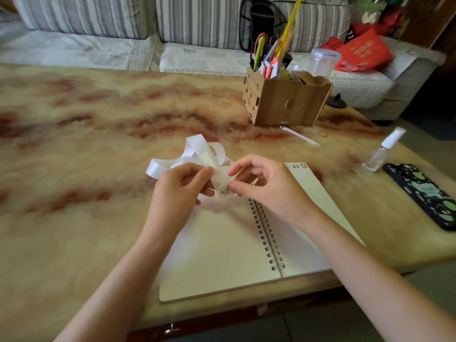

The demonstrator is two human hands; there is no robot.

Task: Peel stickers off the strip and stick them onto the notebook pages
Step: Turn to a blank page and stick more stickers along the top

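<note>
An open spiral notebook (222,253) with cream pages lies at the table's near edge. A few small stickers (296,166) sit along the top of its right page. Above the left page I hold a curling white sticker strip (197,150). My left hand (182,186) grips the strip with curled fingers. My right hand (261,183) pinches at a small cartoon sticker (224,190) on the strip, thumb and forefinger at its edge. Whether the sticker has lifted off the backing is not clear.
A wooden organizer box (283,99) with scissors and pens stands at the back right. A clear spray bottle (381,151) and a patterned phone (424,193) lie to the right. A thin clear stick (299,136) lies behind the notebook. A striped sofa (98,18) runs along the far side.
</note>
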